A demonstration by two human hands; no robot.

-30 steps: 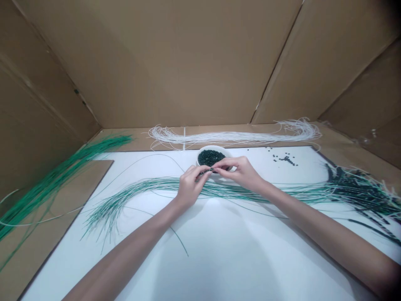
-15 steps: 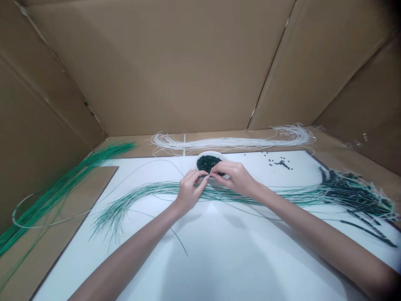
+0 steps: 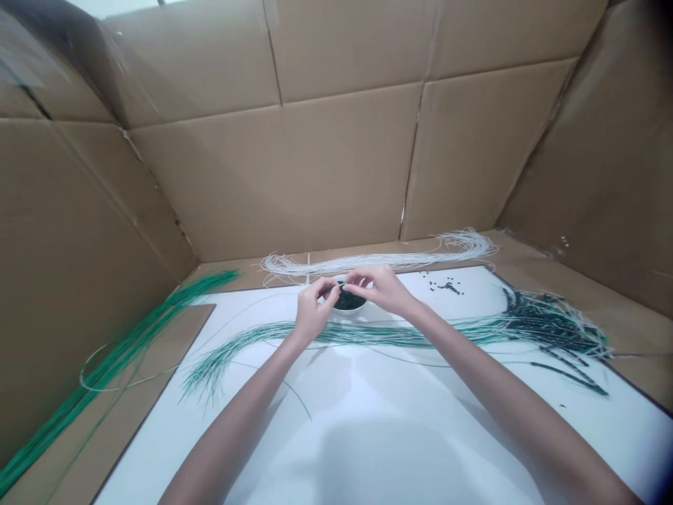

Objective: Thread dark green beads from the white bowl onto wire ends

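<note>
My left hand point(image 3: 314, 308) is closed in a pinch over the left rim of a white bowl point(image 3: 348, 312). A thin cord point(image 3: 263, 298) arcs across the board to its fingers. My right hand point(image 3: 381, 290) pinches from the other side, its fingertips almost meeting the left ones. A tiny green bit shows between the fingertips, too small to name for certain. Beneath them, dark green beads point(image 3: 350, 301) fill the bowl, partly hidden by the fingers. In front of the bowl lies a long bundle of green and white cords point(image 3: 389, 335), passing under both forearms.
Dark beaded strand ends point(image 3: 552, 322) are heaped at the right. Loose beads point(image 3: 449, 286) lie scattered at the back right. A white cord bundle point(image 3: 362, 263) stretches along the rear, and a green cord bundle point(image 3: 131, 351) on the left. Cardboard walls point(image 3: 336, 154) enclose the white board point(image 3: 368, 393).
The camera has tilted up, so more wall shows and the board sits lower. Both hands stay pinched together over the bowl and have shifted slightly, now covering its back rim.
</note>
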